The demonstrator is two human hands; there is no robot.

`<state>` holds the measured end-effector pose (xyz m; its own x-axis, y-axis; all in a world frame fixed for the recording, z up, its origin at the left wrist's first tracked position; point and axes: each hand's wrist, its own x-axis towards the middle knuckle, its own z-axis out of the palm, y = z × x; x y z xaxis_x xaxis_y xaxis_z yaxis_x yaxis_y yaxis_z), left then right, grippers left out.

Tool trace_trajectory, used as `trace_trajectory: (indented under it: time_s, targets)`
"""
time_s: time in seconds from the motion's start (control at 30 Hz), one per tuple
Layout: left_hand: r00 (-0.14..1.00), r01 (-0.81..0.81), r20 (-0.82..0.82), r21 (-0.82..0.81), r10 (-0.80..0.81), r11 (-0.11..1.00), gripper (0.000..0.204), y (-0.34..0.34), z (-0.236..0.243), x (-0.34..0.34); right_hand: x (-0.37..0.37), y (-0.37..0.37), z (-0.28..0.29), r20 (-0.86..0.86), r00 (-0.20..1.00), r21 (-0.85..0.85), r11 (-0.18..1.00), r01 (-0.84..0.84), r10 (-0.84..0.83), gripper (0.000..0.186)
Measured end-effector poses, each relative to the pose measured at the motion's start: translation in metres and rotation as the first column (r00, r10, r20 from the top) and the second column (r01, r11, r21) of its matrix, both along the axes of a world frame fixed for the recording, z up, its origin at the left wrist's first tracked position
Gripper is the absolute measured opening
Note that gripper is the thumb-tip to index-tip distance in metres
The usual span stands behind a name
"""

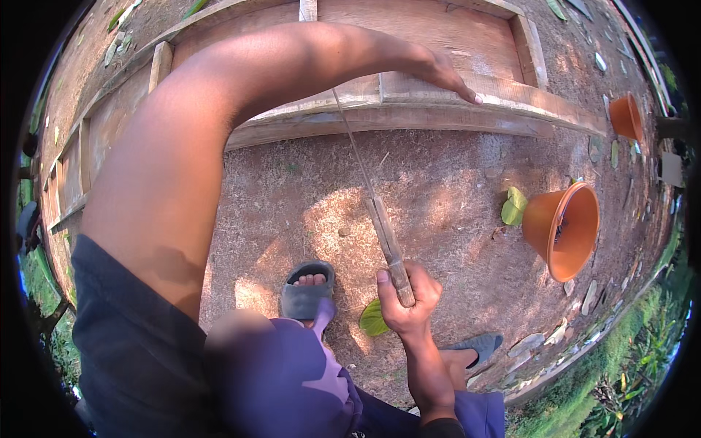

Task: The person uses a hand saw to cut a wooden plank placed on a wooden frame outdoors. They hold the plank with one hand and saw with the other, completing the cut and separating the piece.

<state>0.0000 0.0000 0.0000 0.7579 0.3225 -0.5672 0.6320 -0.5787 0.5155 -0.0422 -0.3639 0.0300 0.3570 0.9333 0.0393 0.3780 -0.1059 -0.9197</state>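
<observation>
My right hand is closed round the wooden handle of a long thin-bladed tool, perhaps a saw. Its blade runs up to the edge of a pale timber board, part of a wooden frame with plywood panels. My left arm arches over the frame, and my left hand lies at the board with its fingers stretched out. The far end of the blade is partly hidden behind my left arm.
An orange pot with small dark items inside lies at the right, near a green leaf. A second orange pot is farther back. My sandalled feet are on speckled ground with scattered leaves. Grass and plants show beyond.
</observation>
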Motion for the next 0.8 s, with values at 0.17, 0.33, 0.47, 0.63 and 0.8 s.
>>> trace_trajectory:
  time_s: [0.17,0.33,0.47,0.63,0.8]
  targets:
    - [0.999,-0.006,-0.037,-0.148,0.001,0.989,0.101,0.004,0.001,0.005,0.015,-0.008,-0.017,-0.021,0.995,-0.008,0.995,0.096,-0.096,0.015]
    - [1.0,0.013,0.029,-0.102,-0.01,0.995,0.105,0.003,-0.006,0.0,0.01,-0.019,-0.028,-0.001,0.987,-0.015,0.987,0.163,-0.163,0.02]
    - [0.992,0.06,0.116,-0.149,-0.043,0.987,0.109,0.004,-0.01,-0.002,0.0,-0.024,-0.044,-0.018,0.982,-0.017,0.982,0.19,-0.19,0.026]
    - [0.993,0.058,0.112,-0.131,-0.044,0.99,0.108,0.004,-0.007,-0.002,-0.015,-0.029,-0.059,-0.123,0.977,-0.069,0.984,0.167,-0.174,0.03]
    - [0.992,0.066,0.117,-0.13,-0.051,0.989,0.107,0.006,-0.014,-0.003,-0.023,-0.02,-0.064,-0.18,0.956,-0.135,0.969,0.208,-0.231,0.029]
